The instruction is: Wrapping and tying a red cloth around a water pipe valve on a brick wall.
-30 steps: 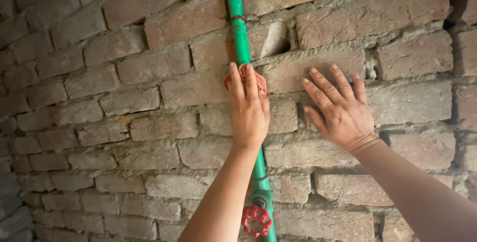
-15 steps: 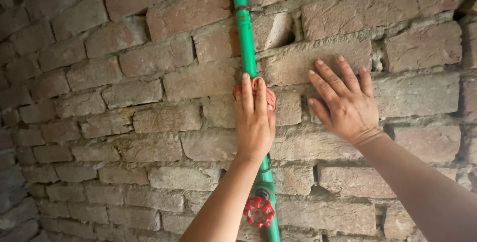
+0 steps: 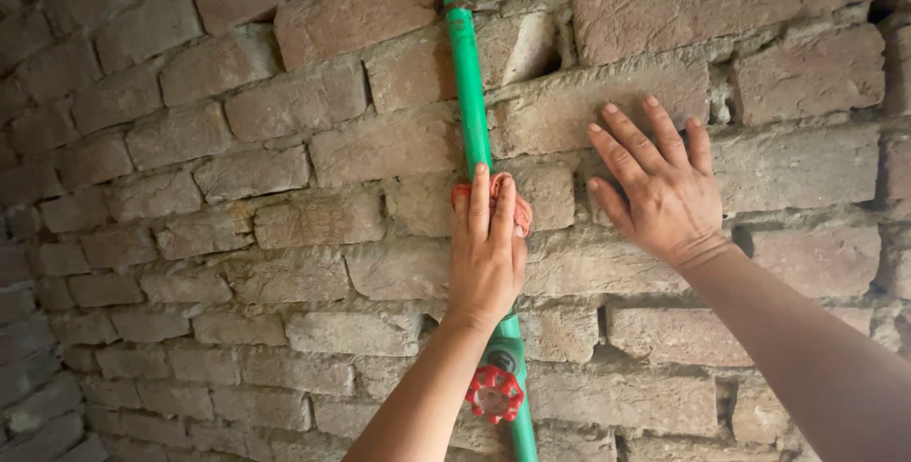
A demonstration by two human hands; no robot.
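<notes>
Pressing a reddish cloth against a green vertical pipe, the left hand lies flat w/ fingers together and pointing up, palm over the rag, not curled right round the pipe as far as the view shows. Cloth sits about mid-height on the pipe, just above a red valve handwheel, w/ only its edges peeking out by the fingertips. Right hand is spread open, fingers apart, flat on the brick wall beside the pipe, holding nothing. Cloth looks soft, thin and light, so it'll bunch and slide unless pinned by palm pressure; best held folded under the fingers w/ the thumb wrapping behind. Pipe looks like rigid plastic, smooth, prob. a bit slippery, fixed close to the wall so little room behind it. Brick and mortar look rough and crumbly: good grip for bracing, but abrasive on skin and rag.
</notes>
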